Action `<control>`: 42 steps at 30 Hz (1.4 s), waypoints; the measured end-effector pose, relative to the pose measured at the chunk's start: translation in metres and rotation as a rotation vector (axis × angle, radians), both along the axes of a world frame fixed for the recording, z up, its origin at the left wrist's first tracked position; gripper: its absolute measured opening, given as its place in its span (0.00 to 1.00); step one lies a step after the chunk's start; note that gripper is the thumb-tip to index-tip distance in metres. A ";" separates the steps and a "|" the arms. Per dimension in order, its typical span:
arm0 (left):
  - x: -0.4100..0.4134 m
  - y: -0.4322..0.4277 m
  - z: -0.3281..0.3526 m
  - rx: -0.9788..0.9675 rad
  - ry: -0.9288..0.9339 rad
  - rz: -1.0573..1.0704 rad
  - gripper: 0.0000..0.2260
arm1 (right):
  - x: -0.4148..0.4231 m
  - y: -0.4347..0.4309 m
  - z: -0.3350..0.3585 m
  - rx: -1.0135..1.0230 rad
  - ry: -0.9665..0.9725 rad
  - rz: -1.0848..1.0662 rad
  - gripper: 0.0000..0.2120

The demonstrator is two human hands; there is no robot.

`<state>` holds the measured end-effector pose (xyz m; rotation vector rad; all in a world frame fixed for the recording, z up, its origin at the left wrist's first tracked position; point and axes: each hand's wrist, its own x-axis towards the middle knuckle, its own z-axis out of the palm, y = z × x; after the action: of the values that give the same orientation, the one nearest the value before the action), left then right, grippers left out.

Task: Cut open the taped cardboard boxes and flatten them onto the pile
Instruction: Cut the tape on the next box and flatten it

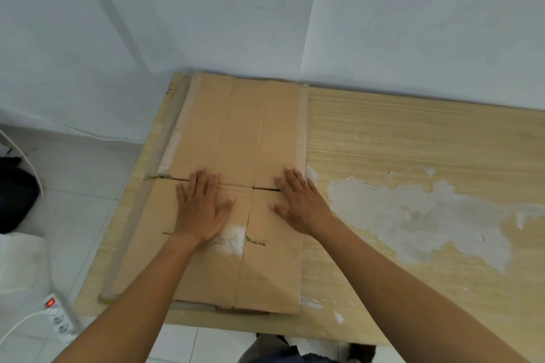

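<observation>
A plain room in a home, by the look of it: bare white walls (206,9) meet in a corner above a pale tiled floor (88,180). A wood-grain desk (413,141) with its surface peeling stands against the wall, and a power strip (57,315) with a lit red switch lies on the tiles.

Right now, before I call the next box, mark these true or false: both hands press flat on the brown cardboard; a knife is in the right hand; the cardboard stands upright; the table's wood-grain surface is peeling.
1. Both hands, left hand and right hand, press flat on the flattened brown cardboard: true.
2. A knife is in the right hand: false, it is empty, palm down.
3. The cardboard stands upright: false, it lies flat.
4. The wood-grain table has a peeled patch: true.
</observation>
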<state>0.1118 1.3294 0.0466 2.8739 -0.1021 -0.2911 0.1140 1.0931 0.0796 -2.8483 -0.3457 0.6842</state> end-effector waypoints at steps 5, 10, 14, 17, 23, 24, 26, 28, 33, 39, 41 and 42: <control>0.000 -0.052 0.015 -0.066 -0.066 -0.113 0.42 | -0.017 -0.040 0.011 0.025 -0.066 -0.058 0.30; -0.005 -0.132 0.036 -0.139 -0.092 -0.270 0.41 | -0.051 -0.113 0.026 0.018 -0.098 -0.177 0.30; -0.024 -0.211 0.052 -0.174 -0.112 -0.394 0.41 | -0.093 -0.186 0.040 0.023 -0.138 -0.295 0.30; -0.046 -0.277 0.062 -0.163 -0.095 -0.462 0.42 | -0.131 -0.245 0.049 0.030 -0.173 -0.379 0.31; -0.104 -0.417 0.076 -0.174 -0.094 -0.652 0.38 | -0.213 -0.365 0.072 0.024 -0.225 -0.541 0.31; -0.114 -0.442 0.079 -0.186 -0.103 -0.684 0.39 | -0.228 -0.385 0.075 0.018 -0.238 -0.570 0.31; -0.134 -0.490 0.082 -0.216 -0.115 -0.749 0.41 | -0.259 -0.424 0.082 0.008 -0.267 -0.635 0.31; -0.155 -0.536 0.086 -0.242 -0.118 -0.822 0.40 | -0.291 -0.461 0.087 -0.001 -0.293 -0.710 0.31; -0.206 -0.644 0.091 -0.299 -0.108 -1.015 0.38 | -0.365 -0.541 0.089 -0.034 -0.311 -0.905 0.31; -0.241 -0.756 0.081 -0.317 -0.058 -1.153 0.41 | -0.421 -0.626 0.076 -0.069 -0.285 -1.073 0.30; -0.244 -0.790 0.072 -0.323 -0.034 -1.179 0.41 | -0.428 -0.657 0.072 -0.076 -0.283 -1.108 0.30; -0.243 -0.808 0.067 -0.330 -0.021 -1.186 0.41 | -0.429 -0.673 0.070 -0.080 -0.278 -1.125 0.30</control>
<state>-0.1312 0.5219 0.1134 2.1460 -1.6615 -0.3801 -0.3150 0.4201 0.1496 -2.5826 1.1753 0.0581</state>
